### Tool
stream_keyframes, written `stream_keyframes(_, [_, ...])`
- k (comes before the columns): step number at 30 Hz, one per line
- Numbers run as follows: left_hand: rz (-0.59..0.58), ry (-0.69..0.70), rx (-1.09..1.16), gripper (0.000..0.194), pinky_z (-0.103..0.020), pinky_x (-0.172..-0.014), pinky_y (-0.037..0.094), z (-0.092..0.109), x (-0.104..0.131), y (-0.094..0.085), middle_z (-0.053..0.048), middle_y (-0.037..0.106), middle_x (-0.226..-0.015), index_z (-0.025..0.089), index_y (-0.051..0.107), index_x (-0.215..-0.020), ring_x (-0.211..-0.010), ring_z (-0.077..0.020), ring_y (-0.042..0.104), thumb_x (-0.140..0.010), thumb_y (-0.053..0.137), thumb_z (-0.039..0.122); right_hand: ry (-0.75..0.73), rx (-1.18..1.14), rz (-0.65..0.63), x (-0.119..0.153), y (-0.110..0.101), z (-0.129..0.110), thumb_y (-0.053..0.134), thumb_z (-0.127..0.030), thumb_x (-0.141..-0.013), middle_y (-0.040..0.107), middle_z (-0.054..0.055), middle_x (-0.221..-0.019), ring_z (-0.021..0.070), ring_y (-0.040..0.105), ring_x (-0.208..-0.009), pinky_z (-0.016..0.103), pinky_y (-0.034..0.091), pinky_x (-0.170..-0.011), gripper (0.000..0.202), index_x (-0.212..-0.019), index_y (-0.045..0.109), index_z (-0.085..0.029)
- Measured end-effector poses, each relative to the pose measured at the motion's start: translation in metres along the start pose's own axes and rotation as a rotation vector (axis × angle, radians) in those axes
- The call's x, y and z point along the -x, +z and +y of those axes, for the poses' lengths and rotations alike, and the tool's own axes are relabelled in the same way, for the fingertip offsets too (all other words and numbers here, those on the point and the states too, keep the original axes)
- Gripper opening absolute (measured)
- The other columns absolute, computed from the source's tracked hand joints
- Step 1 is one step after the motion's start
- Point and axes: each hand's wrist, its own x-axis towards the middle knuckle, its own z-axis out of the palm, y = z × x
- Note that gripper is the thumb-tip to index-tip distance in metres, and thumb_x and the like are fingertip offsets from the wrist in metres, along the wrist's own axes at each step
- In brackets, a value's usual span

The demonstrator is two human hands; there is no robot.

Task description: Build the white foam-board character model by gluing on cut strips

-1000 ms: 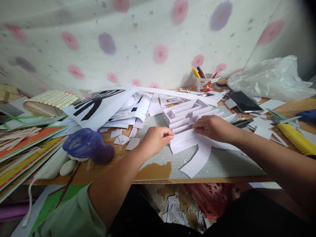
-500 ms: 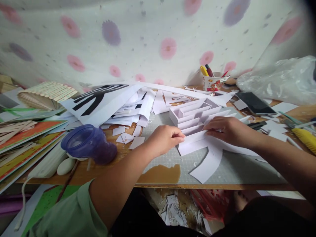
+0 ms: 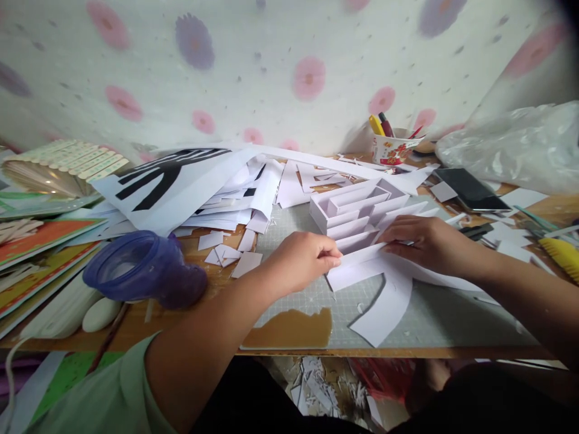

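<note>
A white paper structure [image 3: 353,211] with upright walls and narrow slots stands on the grey cutting mat [image 3: 434,316]. My left hand [image 3: 310,256] is closed at the left end of its front paper strip [image 3: 357,265], thumb and fingers pinched on the strip's edge. Farther right, my right hand [image 3: 420,241] has its fingers closed on the same strip near the structure's middle; the fingertips are partly hidden by paper. A curved white paper piece [image 3: 389,307] lies flat on the mat below my right hand.
At the left stand a blue-purple container [image 3: 145,265], a white glue gun [image 3: 63,310] and colourful sheets [image 3: 45,247]. Behind lie printed papers [image 3: 181,175] and scraps [image 3: 221,253]. A cup of pens [image 3: 393,147], a phone [image 3: 473,188] and a yellow brush [image 3: 561,256] are at the right.
The view has shifted slightly, and the things at the left appear farther left. Both hands keep nearly the same places at the front strip.
</note>
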Motion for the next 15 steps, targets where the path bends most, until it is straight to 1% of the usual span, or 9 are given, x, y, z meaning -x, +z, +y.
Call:
stream_keyframes(4, [0.007,-0.022,-0.043,0.018,-0.023,-0.055,0.038,0.003,0.0017,-0.0004,0.001,0.068,-0.071,0.021,0.067,-0.075,-0.061,-0.0125,0.057,-0.08,0.053,0.03,-0.006,0.021,-0.019,-0.0017,-0.0012,-0.0013,0.049,-0.026,-0.089,0.067,0.008,-0.084,0.0205,0.061,-0.079,0.033,0.046,-0.071,0.019,-0.09,0.067,-0.018])
stream_keyframes(9, [-0.006,-0.08,-0.046,0.021,-0.023,-0.054,0.039,0.0017,0.0035,0.0018,0.002,0.063,-0.065,0.022,0.068,-0.081,-0.06,-0.014,0.057,-0.081,0.051,0.035,0.023,0.044,-0.01,-0.0031,-0.0017,-0.0027,0.05,-0.023,-0.089,0.066,0.007,-0.083,0.0188,0.06,-0.08,0.03,0.045,-0.073,0.019,-0.089,0.067,-0.017])
stream_keyframes(12, [-0.026,-0.118,0.026,0.021,-0.023,-0.054,0.04,-0.0015,0.003,0.0032,0.002,0.06,-0.065,0.022,0.066,-0.083,-0.06,-0.0142,0.058,-0.081,0.051,0.036,0.012,0.039,-0.013,-0.0029,-0.0021,-0.0039,0.05,-0.023,-0.089,0.066,0.007,-0.083,0.018,0.059,-0.08,0.03,0.045,-0.074,0.019,-0.089,0.067,-0.017])
stream_keyframes(15, [-0.09,-0.132,0.16,0.017,-0.023,-0.053,0.04,-0.0036,-0.0008,0.0016,0.002,0.06,-0.067,0.02,0.062,-0.084,-0.061,-0.0131,0.057,-0.08,0.052,0.034,0.011,0.034,-0.014,-0.0026,-0.003,-0.0048,0.051,-0.022,-0.089,0.067,0.007,-0.083,0.0177,0.059,-0.079,0.03,0.045,-0.073,0.018,-0.09,0.068,-0.017])
